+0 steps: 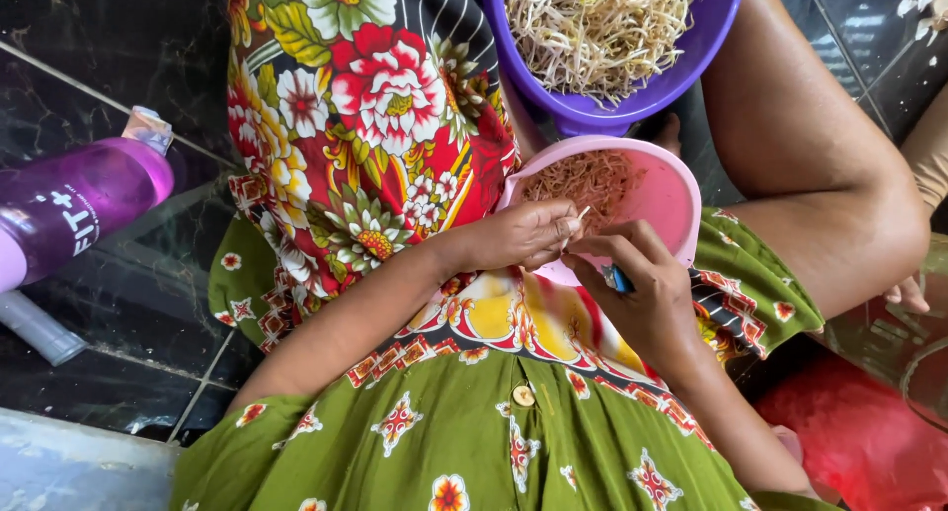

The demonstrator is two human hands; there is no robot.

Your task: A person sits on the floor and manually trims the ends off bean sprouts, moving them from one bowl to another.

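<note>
Here, from left to right:

- A purple bottle [74, 210] lies on its side on the dark tiled floor [109, 67], well apart from my work, out of the way but near at hand.
- My lap is draped in flowered cloth [375, 126], which gives the bowls a soft seat so they do not slide.
- My left hand [523, 236] rests at the rim of the pink bowl [662, 200]; its fingertips are pressed together, pinching a single pale sprout [583, 213] just above the bowl.
- The pink bowl sits tilted on my lap, touching the left hand, and holds a brownish heap of trimmings [588, 180], placed close, I judge, so bits drop straight in.
- My right hand [642, 284] meets the left at the sprout, fingers curled tight around a small blue thing [619, 279]; I cannot tell what it is.
- A purple bowl [632, 101] of pale sprouts stands just beyond the pink one, between my knees, within easy reach.
- A red bag [859, 432] lies by my right leg.
</note>
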